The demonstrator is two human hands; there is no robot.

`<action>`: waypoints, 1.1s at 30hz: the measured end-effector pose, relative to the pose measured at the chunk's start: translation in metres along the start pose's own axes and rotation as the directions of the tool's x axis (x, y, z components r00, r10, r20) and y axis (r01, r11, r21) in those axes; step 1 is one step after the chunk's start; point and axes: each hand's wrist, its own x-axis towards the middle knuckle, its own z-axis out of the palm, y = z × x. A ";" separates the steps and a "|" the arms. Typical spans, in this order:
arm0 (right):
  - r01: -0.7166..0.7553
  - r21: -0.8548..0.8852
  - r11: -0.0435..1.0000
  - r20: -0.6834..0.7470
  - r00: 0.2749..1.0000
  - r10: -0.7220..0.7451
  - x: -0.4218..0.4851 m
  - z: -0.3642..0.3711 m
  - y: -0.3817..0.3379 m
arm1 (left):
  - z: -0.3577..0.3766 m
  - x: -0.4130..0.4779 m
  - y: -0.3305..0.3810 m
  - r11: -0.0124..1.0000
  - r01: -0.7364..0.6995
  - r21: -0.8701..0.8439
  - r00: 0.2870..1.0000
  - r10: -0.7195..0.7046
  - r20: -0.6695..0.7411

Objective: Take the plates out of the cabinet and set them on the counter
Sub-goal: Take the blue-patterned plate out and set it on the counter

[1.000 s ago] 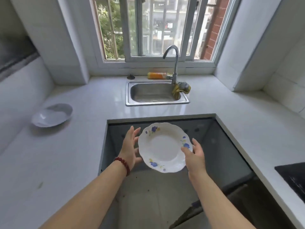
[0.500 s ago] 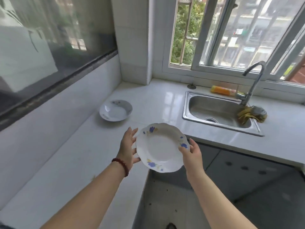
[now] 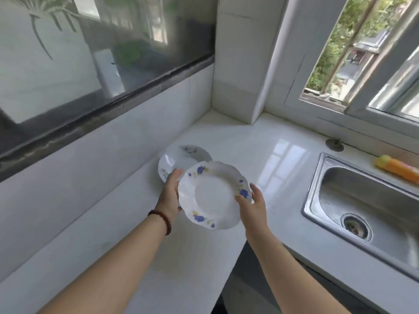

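Note:
I hold a white scalloped plate with blue flowers in the air above the white counter, tilted a little toward me. My left hand grips its left rim and my right hand grips its right rim. Just behind it, a second white plate with a faint flower print lies on the counter near the wall. The held plate and my left hand cover the near part of that second plate. The cabinet is out of view.
A steel sink is set in the counter at the right, with an orange bottle lying behind it and a round sink plug by the window sill. A tiled wall runs along the left, a tiled pillar stands in the corner.
The view has swung left, away from the open cabinet and toward the counter corner. Both hands carried the flowered plate over the counter, close to the plate lying there.

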 end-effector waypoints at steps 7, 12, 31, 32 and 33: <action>0.000 -0.046 0.999 0.130 0.992 0.006 0.069 0.040 -0.022 | -0.002 0.060 0.023 0.994 -0.042 -0.100 0.985 0.024 -0.171; -0.001 -0.087 0.996 0.208 0.978 0.019 0.103 0.069 -0.029 | -0.013 0.095 0.030 0.996 -0.075 -0.056 0.965 0.059 -0.254; 0.020 -0.260 0.965 0.212 0.977 0.037 0.149 0.121 -0.016 | -0.040 0.161 0.013 0.999 -0.040 -0.035 0.958 0.028 -0.285; 0.023 -0.266 0.964 0.212 0.977 0.035 0.148 0.122 -0.015 | -0.041 0.162 0.012 0.998 -0.041 -0.037 0.958 0.028 -0.287; 0.026 -0.272 0.962 0.213 0.976 0.034 0.148 0.123 -0.014 | -0.042 0.163 0.011 0.998 -0.042 -0.038 0.957 0.029 -0.287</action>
